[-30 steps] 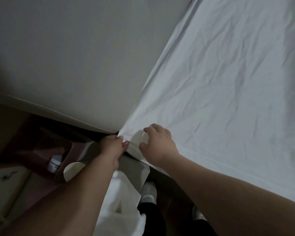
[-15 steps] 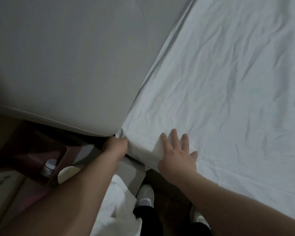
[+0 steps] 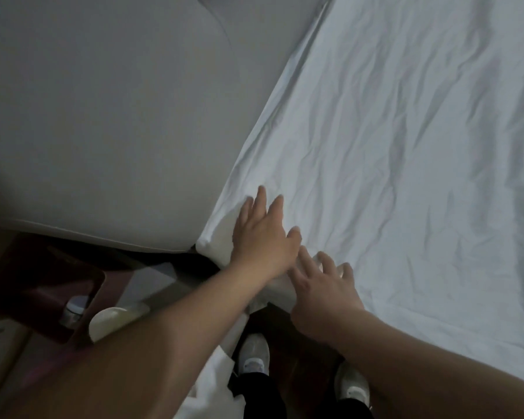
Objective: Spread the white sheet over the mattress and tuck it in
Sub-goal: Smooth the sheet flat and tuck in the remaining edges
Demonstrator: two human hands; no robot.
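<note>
The white sheet [image 3: 390,164] lies wrinkled over the mattress and fills the right side of the head view. Its near left corner [image 3: 215,237] wraps the mattress corner beside a grey upholstered headboard [image 3: 103,116]. My left hand [image 3: 263,234] rests flat on that corner, fingers spread and pointing away from me. My right hand [image 3: 324,282] lies just to the right of it at the mattress's near edge, fingers apart and pressed on the sheet. Neither hand holds cloth.
Below the headboard stands a dark reddish bedside unit [image 3: 52,282] with a small bottle [image 3: 73,309] and a pale round lid [image 3: 112,322]. My two white shoes [image 3: 254,352] stand on the dark floor by the bed. White clothing hangs at my waist.
My left hand has come up from gripping under the corner and now lies flat on top. My right hand slid back toward the near edge. The camera has moved closer.
</note>
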